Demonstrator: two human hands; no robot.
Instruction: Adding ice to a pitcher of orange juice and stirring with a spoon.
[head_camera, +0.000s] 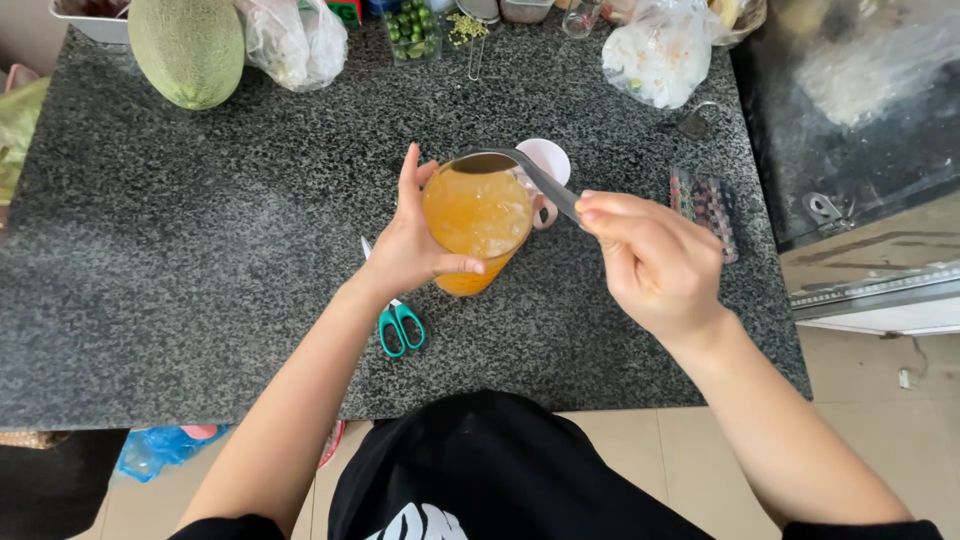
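Centre frame, my left hand (410, 245) wraps the clear plastic cup of orange drink (477, 222), steadying it on the speckled granite counter (200, 250), while my right hand (655, 260) pinches a long metal spoon (520, 170) over its rim; green-handled scissors (400, 325) lie just below.

— Table (200, 260)? Speckled black and grey, granite-like all over.
— And the cup (477, 225)? Clear, filled with cloudy orange, paler at the top.
— Spoon (520, 172): plain silvery grey, bowl darkened by shadow.
— Small cup (548, 160) behind it: pale pink, white inside.
— Scissors (400, 328): teal-green handles, steel blades.
— Melon (187, 48) at the far edge: soft green with a fine netted pattern.
— Bags (295, 40) and (658, 55): see-through, whitish contents.
— Tub of small fruits (411, 32): dark green.
— Flat packet (706, 205) to the right: rows of red and dark dots on silver.
— Shirt (500, 470): black with white print. Floor (640, 440): beige tile.
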